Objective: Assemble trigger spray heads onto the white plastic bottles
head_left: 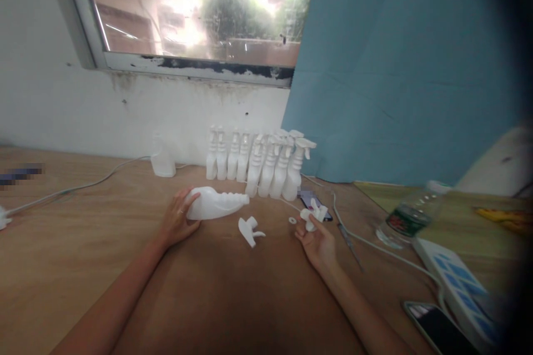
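My left hand (179, 217) is wrapped round the base of a white spray bottle (214, 203), which lies on its side with its bare neck pointing right. In my right hand (317, 241) is a white spray trigger head (313, 215), held between thumb and fingers. A second white trigger head (249, 231) lies loose on the table between my hands. Beside my right fingertips sits a small white ring (292, 221).
Several white spray bottles (266, 169) with trigger heads stand in rows by the wall; another bottle (162, 161) stands apart to their left. On the right are a clear water bottle (410, 219), a power strip (458, 288), cables and two phones (437, 324).
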{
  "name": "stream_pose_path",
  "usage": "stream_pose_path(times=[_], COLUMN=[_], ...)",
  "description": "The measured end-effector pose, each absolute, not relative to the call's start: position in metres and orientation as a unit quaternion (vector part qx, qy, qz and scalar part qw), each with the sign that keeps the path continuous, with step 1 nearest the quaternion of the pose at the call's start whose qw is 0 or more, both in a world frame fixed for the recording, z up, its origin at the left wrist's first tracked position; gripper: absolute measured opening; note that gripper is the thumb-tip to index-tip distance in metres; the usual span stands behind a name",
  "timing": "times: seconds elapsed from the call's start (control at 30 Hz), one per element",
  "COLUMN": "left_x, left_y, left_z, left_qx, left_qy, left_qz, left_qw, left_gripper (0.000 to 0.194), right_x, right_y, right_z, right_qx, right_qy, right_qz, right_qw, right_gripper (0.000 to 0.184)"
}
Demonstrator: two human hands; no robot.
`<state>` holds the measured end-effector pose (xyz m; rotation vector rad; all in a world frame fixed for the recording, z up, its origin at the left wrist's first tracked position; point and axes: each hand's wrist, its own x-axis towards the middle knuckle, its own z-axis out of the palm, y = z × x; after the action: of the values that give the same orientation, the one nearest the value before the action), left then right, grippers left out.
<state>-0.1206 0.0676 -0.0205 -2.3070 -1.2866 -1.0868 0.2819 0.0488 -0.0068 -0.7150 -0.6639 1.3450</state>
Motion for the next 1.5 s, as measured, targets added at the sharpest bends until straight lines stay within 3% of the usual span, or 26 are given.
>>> stream_pose_path(times=[0.23, 0.53, 0.77, 0.93, 1.13, 1.37, 1.5], left_x=[-0.131, -0.13, -0.115, -0.093, -0.082, -0.084, -0.083], left_y=[0.073, 0.074, 0.059, 0.044, 0.036, 0.037, 0.037], left_z=[-0.021, -0.02, -0.011, -0.006, -0.005, -0.012, -0.011], left_qx=[-0.77, -0.785, -0.847, -0.875, -0.888, -0.891, -0.887], left_qy=[-0.465, -0.453, -0.371, -0.309, -0.288, -0.284, -0.289], left_qz=[-0.414, -0.395, -0.325, -0.314, -0.316, -0.32, -0.331], left_qw=[0.144, 0.153, 0.199, 0.202, 0.172, 0.153, 0.142], left_gripper=[0.079, 0.079, 0.071, 0.07, 0.073, 0.076, 0.075], right_x=[0.291, 0.286, 0.272, 0.257, 0.261, 0.262, 0.255], right_y=[0.048, 0.048, 0.044, 0.033, 0.033, 0.027, 0.022], right_z=[0.001, -0.004, -0.012, -0.02, -0.026, -0.02, -0.021], right_qx=[-0.312, -0.335, -0.374, -0.386, -0.415, -0.411, -0.36], right_qy=[-0.29, -0.345, -0.407, -0.461, -0.459, -0.519, -0.524], right_qz=[0.547, 0.517, 0.493, 0.498, 0.505, 0.525, 0.537], right_qw=[0.72, 0.709, 0.672, 0.625, 0.602, 0.534, 0.554], right_gripper=[0.015, 0.017, 0.027, 0.023, 0.047, 0.05, 0.056])
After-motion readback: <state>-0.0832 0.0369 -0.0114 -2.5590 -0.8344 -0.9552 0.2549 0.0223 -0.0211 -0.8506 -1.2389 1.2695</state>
